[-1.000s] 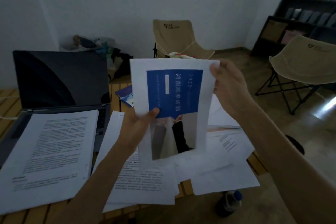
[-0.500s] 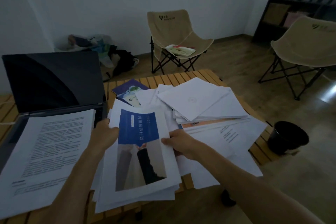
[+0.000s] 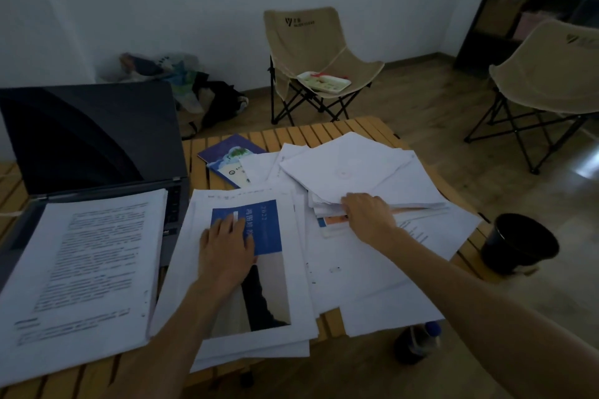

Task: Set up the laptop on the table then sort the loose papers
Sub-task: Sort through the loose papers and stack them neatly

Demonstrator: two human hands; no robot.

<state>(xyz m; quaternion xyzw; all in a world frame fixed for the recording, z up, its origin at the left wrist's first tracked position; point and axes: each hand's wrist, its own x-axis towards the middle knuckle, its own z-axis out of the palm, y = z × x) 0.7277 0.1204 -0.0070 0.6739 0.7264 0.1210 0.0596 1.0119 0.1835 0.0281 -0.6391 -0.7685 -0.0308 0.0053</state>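
Laptop [image 3: 94, 139]: open, lid upright, dark screen; stands at the left end of the slatted worktop [image 3: 324, 133]. A thick text document [image 3: 87, 269] lies over its keyboard.

Cover sheet [image 3: 259, 236]: printed page with a blue block, top of a squared pile at the middle front of the worktop, just beside the laptop. Left hand [image 3: 225, 253] rests on it flat, fingers straight, gripping nothing.

Loose papers [image 3: 372, 269]: spread across the right half of the worktop, overlapping at odd angles, some overhanging the near edge. A white envelope-style folder [image 3: 350, 168] lies on top of a small stack at the far right.

Right hand [image 3: 369, 217]: reaches into that stack; fingertips curl under its near edge, apparently pinching a few sheets, though the exact grip is partly hidden.

Booklet [image 3: 230, 155]: blue cover, partly tucked under the papers.

Handling, judged: sheets are light, limp and slippery on one another; single pages will sag and slide. Best taken at an edge or corner, thumb above and fingers beneath, with the other hand flat on the pile to steady it. The overhanging sheets may slip to the floor.

Off the worktop: dark bin [image 3: 518, 246], bottle [image 3: 418, 343], two folding chairs [image 3: 317, 58].
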